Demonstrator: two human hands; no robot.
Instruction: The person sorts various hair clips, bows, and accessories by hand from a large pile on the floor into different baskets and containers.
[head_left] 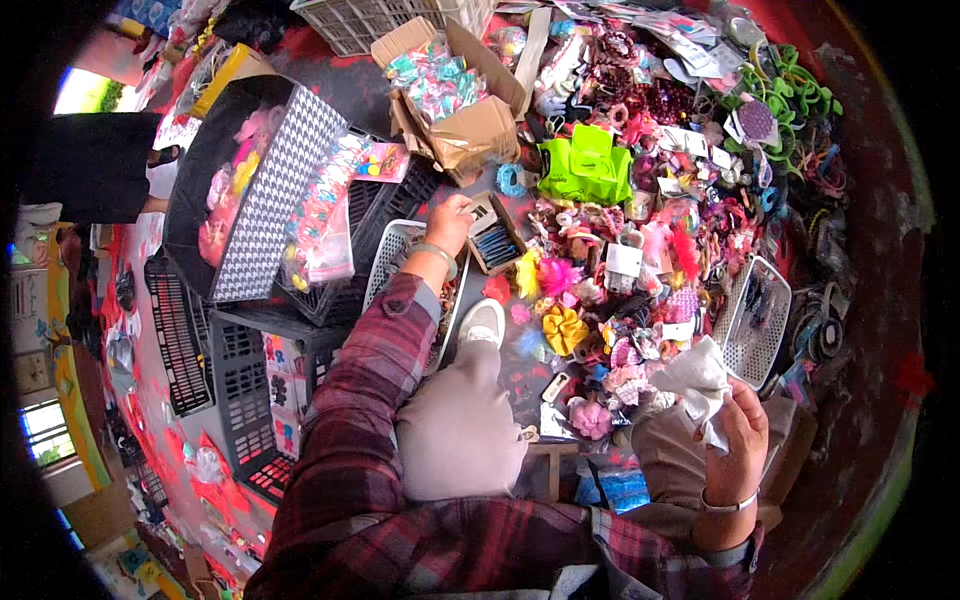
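My left hand (453, 222) reaches forward, its fingers pinched together at the left edge of a small cardboard box (514, 262). What the fingertips hold, if anything, is too small to tell. Inside the box lie thin blue and dark pieces (494, 245), like hair pins. At the lower right, my right hand (738, 428) grips a crumpled white tissue or cloth (697, 382) raised over my lap. Below it and to the left are a pink flower hair accessory (591, 419) and a yellow flower (565, 330) in a heap of hair ornaments.
A white basket (395, 245) stands under my left forearm, another (735, 350) at right. An open carton (470, 140) of small packets sits at the back, near a bright green bag (585, 168). Black crates (240, 375) and a houndstooth box (280, 215) stand left. Another person's dark clothing (85, 165) shows far left.
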